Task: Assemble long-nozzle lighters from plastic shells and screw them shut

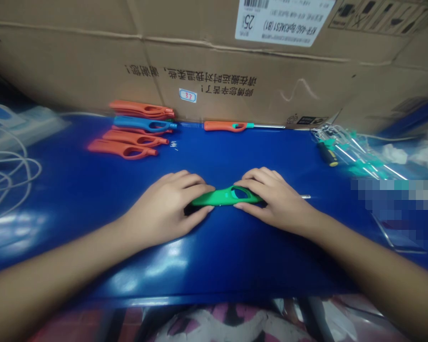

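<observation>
A green utility lighter (219, 197) with a teal trigger lies sideways between my hands, low over the blue table. Fingers and thumb of my left hand (174, 202) grip its handle end. My right hand (271, 194) pinches the lighter around the trigger opening, and a short length of its metal tube shows beyond that hand. Farther back, an orange lighter (219, 126) with a teal trigger and a long metal tube lies along the box. To its left are several orange handle shells (123, 148) and a blue handle shell (139, 123), all without tubes.
A cardboard box (92, 61) walls off the back of the blue table (214, 266). At right are metal tubes with teal parts (360, 154), a black-and-yellow screwdriver (327, 154) and a flat dark object (399, 232). White cable (24, 166) coils at left; tiny white pieces (174, 145) lie near the shells.
</observation>
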`<control>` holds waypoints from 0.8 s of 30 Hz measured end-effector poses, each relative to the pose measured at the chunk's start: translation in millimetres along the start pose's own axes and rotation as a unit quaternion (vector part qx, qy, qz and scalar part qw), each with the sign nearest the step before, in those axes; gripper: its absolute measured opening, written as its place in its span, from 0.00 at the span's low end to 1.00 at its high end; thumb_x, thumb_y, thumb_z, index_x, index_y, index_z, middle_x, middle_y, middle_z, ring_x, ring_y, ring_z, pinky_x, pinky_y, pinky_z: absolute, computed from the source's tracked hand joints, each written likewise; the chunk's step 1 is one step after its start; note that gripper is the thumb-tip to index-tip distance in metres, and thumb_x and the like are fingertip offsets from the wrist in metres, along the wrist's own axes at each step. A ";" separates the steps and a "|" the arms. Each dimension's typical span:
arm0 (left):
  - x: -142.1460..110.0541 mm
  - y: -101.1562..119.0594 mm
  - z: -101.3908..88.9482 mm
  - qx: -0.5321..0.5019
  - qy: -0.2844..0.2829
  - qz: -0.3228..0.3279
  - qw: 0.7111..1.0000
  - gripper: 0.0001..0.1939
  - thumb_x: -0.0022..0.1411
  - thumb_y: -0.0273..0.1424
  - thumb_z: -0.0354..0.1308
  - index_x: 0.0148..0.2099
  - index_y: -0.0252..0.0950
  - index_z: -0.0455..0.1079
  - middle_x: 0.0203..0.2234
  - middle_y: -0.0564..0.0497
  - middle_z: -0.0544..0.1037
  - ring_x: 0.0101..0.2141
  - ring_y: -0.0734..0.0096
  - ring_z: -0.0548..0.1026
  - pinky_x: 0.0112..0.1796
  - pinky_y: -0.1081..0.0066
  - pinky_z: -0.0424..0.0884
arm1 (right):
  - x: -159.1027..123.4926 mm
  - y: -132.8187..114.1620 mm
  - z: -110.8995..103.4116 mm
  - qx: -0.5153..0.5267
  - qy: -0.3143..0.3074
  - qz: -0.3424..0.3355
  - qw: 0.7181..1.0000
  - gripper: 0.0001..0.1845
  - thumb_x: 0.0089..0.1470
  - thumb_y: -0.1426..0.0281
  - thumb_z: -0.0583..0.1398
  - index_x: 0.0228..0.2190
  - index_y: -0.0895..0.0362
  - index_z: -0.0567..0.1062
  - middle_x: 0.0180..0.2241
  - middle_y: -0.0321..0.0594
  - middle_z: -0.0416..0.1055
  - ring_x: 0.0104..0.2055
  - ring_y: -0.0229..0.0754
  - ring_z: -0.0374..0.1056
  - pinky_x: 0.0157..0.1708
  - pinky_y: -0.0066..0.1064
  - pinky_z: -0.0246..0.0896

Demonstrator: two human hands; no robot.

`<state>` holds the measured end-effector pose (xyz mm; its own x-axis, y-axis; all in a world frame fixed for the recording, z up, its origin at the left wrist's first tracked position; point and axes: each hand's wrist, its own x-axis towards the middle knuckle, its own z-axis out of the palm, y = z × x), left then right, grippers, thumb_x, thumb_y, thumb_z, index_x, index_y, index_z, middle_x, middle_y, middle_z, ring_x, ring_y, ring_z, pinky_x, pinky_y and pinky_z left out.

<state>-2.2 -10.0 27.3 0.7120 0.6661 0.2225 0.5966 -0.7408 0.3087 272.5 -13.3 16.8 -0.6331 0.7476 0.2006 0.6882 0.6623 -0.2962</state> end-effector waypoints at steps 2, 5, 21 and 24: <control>-0.2 0.7 0.2 0.004 0.005 -0.001 1.000 0.14 0.70 0.36 0.56 0.53 0.39 0.74 0.43 0.49 0.79 0.44 0.61 0.75 0.44 0.60 0.71 | 0.2 0.0 0.7 0.004 0.001 0.001 1.000 0.18 0.63 0.59 0.62 0.50 0.55 0.74 0.48 0.44 0.71 0.49 0.47 0.65 0.49 0.41 0.59; -0.3 1.6 0.5 0.006 0.011 0.000 1.000 0.13 0.70 0.36 0.56 0.53 0.39 0.74 0.43 0.49 0.79 0.43 0.61 0.75 0.44 0.61 0.71 | 0.4 -0.4 1.3 0.005 0.004 0.002 1.000 0.18 0.63 0.59 0.62 0.50 0.55 0.74 0.48 0.44 0.71 0.49 0.47 0.65 0.49 0.41 0.59; -2.9 2.5 1.3 0.102 0.008 0.030 0.994 0.14 0.67 0.34 0.62 0.52 0.34 0.75 0.41 0.46 0.79 0.40 0.58 0.77 0.39 0.61 0.75 | -0.9 -9.6 2.7 -0.070 -0.004 -0.019 0.997 0.24 0.65 0.61 0.59 0.55 0.63 0.73 0.48 0.50 0.71 0.49 0.51 0.67 0.47 0.44 0.64; -3.8 2.3 1.6 0.123 0.017 0.052 0.991 0.16 0.65 0.34 0.63 0.53 0.32 0.75 0.41 0.46 0.80 0.39 0.57 0.77 0.39 0.61 0.74 | -0.9 -10.3 -0.6 -0.108 0.002 -0.063 0.992 0.23 0.65 0.64 0.58 0.55 0.65 0.73 0.47 0.52 0.73 0.47 0.52 0.70 0.45 0.44 0.64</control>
<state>-2.9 -14.4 25.7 0.7635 0.5847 0.2742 0.5963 -0.8013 0.0482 266.3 -20.8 20.3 -0.7178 0.6582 0.2270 0.6641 0.7452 -0.0608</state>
